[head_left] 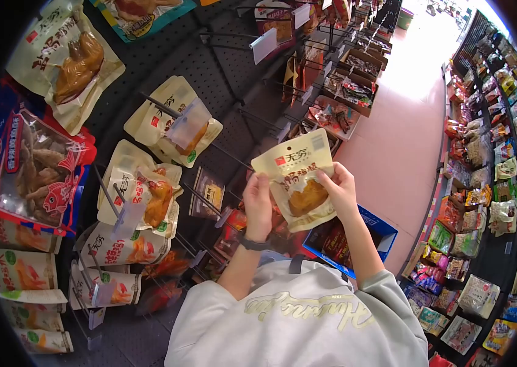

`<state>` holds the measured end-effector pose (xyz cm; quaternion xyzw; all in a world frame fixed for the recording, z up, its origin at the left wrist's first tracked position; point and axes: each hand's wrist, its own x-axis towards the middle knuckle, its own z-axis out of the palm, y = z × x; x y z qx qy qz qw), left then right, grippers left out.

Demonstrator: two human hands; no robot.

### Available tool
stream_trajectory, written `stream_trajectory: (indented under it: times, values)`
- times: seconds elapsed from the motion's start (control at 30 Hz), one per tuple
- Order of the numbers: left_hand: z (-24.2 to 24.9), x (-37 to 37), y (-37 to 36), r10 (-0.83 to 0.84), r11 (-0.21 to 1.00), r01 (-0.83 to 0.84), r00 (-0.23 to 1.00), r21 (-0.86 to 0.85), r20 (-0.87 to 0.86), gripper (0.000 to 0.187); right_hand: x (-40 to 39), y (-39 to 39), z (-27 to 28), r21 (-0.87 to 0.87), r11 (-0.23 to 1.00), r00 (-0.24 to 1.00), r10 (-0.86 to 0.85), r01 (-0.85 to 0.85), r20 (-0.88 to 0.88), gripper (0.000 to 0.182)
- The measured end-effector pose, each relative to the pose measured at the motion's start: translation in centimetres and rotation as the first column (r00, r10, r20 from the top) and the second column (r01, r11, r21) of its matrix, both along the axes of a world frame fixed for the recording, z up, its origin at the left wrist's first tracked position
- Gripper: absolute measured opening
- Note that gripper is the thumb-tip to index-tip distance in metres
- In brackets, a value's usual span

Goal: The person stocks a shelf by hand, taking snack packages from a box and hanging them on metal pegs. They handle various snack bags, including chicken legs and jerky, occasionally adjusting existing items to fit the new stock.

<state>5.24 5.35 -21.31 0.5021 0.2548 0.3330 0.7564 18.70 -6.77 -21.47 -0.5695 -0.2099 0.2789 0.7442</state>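
Note:
A cream snack pouch (298, 156) with dark and red lettering and a picture of a browned chicken piece is held up in front of my chest. My left hand (258, 205) grips its left edge, a dark band around the wrist. On the right side, my right hand (339, 186) pinches the pouch with the thumb over its front. The pouch tilts slightly, with a hanging hole in its top edge. To the left, similar cream pouches (125, 183) hang on metal hooks, close to a bare hook pointing toward my left hand.
A black pegboard rack (179, 37) with price-tag hooks runs along the left. Below my hands is a blue box (381, 229) of red packets. Cardboard boxes (362, 64) of snacks line the rack farther off. Across the pink-tiled aisle (393, 140) stand shelves of packets (478, 293).

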Motion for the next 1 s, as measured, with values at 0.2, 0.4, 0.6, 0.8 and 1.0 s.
stream_trajectory:
  times: [0.2, 0.4, 0.6, 0.8, 1.0]
  values:
    - [2.5, -1.3, 2.3, 0.048, 0.993, -0.049, 0.999, 0.105, 0.014, 0.029, -0.7, 3.4, 2.4, 0.028, 0.999, 0.999, 0.039, -0.039, 0.003, 0.018]
    - [5.0, -2.1, 3.6, 0.232, 0.899, -0.244, 0.970, 0.363, 0.077, 0.029, -1.6, 7.0, 4.5, 0.044, 0.995, 0.994, 0.089, -0.092, 0.063, 0.021]
    - [6.3, -2.4, 5.8, 0.375, 0.865, -0.420, 0.905, 0.275, 0.201, 0.028, -2.6, 10.7, 7.4, 0.025, 0.979, 0.971, 0.198, -0.202, 0.133, 0.024]
    - [7.5, -2.8, 7.0, 0.473, 0.772, -0.529, 0.849, 0.353, 0.236, 0.024, -3.7, 13.3, 8.2, 0.112, 0.974, 0.970, 0.174, -0.195, 0.171, 0.028]
    - [8.4, -2.5, 8.2, 0.522, 0.722, -0.573, 0.819, 0.387, 0.238, 0.023, -3.3, 15.0, 8.8, 0.090, 0.974, 0.958, 0.185, -0.208, 0.218, 0.029]
